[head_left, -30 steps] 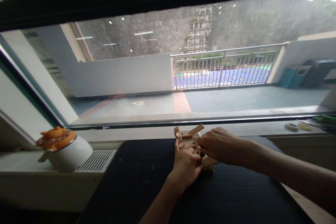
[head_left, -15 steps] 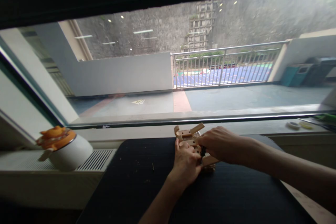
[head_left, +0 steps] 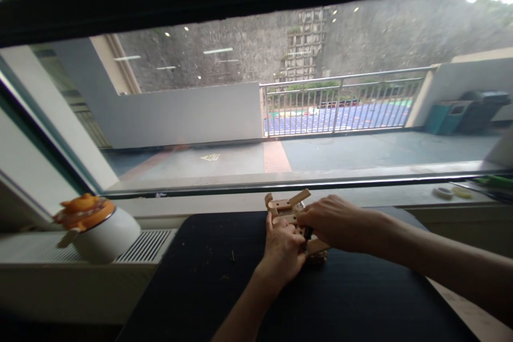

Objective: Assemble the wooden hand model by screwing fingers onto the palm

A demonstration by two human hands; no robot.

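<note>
A small wooden assembly [head_left: 282,204] of pale strips with dark holes or fasteners stands on the black table [head_left: 352,294], close to its far edge. My left hand [head_left: 282,250] is closed around the near left side of it, fingers pressed on the wood. From the right, my right hand [head_left: 331,220] reaches over with curled fingers gripping a slim dark tool [head_left: 308,233]. The tool points down at the wood between both hands; its tip and exact kind are hidden. A thin screw-like piece [head_left: 233,255] stands on the table left of my left hand.
A white pot with an orange lid [head_left: 108,235] sits on the vented ledge at left. Tape rolls [head_left: 444,193] lie on the windowsill at right, near a green item [head_left: 495,181]. Crumbs dot the table's left part. A large window [head_left: 192,117] rises behind the table.
The view has shifted very slightly. Both hands stay on the wooden assembly in nearly the same pose, with the dark tool still in my right hand.
</note>
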